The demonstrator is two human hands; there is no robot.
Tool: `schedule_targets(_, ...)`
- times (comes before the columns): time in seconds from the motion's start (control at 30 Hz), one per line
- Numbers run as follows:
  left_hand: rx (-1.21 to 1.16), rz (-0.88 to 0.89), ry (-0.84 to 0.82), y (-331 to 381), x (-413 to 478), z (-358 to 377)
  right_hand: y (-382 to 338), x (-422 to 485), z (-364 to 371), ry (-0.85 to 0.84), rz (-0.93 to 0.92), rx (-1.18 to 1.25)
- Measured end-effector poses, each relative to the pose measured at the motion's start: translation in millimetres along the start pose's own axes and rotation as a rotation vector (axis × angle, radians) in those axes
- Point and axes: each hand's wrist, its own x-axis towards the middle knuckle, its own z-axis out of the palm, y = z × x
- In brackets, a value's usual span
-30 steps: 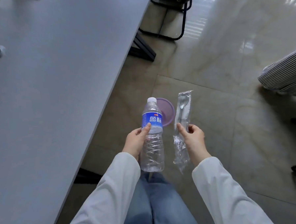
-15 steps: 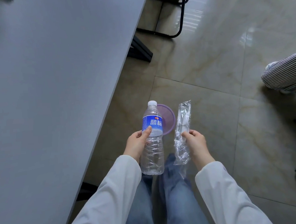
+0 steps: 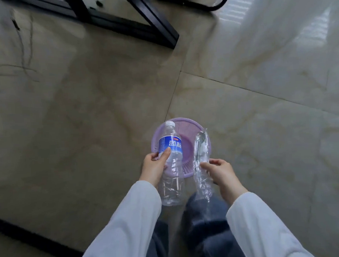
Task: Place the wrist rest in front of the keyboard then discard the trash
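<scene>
My left hand [image 3: 154, 167] grips a clear plastic water bottle [image 3: 171, 163] with a blue label and a white cap, held upright. My right hand [image 3: 221, 171] pinches a clear plastic wrapper [image 3: 201, 164] with a plastic spoon inside. Both items hang above a round purple wastebasket [image 3: 186, 127] that stands on the floor just ahead of my knees. The bottle covers the basket's left rim and the wrapper its right rim. The keyboard and the wrist rest are out of view.
Glossy beige floor tiles [image 3: 85, 113] fill the view. Black metal table legs [image 3: 155, 25] cross the top, and another black bar [image 3: 33, 239] runs along the lower left. A chair base [image 3: 213, 6] sits at the top right.
The view has tilted down and forward, so the grey table top has left the frame. The purple wastebasket is now fully in view under the bottle and wrapper. Both hands keep their hold.
</scene>
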Motion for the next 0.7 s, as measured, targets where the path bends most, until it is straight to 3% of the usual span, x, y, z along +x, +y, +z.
schedule_targets(0.3,0.097,-0.02,-0.003,-40.9,119.0,22.5,17.9,116.3,32.1,-0.043,-0.014,-0.09)
schedule_targets(0.5,0.162,0.015,0.058,-45.4,123.2,17.1,14.2,123.6,36.8,-0.043,0.007,-0.064)
schedule_targets(0.7,0.127,0.082,0.034,-33.1,97.3,15.7,8.2,88.8,29.6,-0.071,-0.089,-0.065)
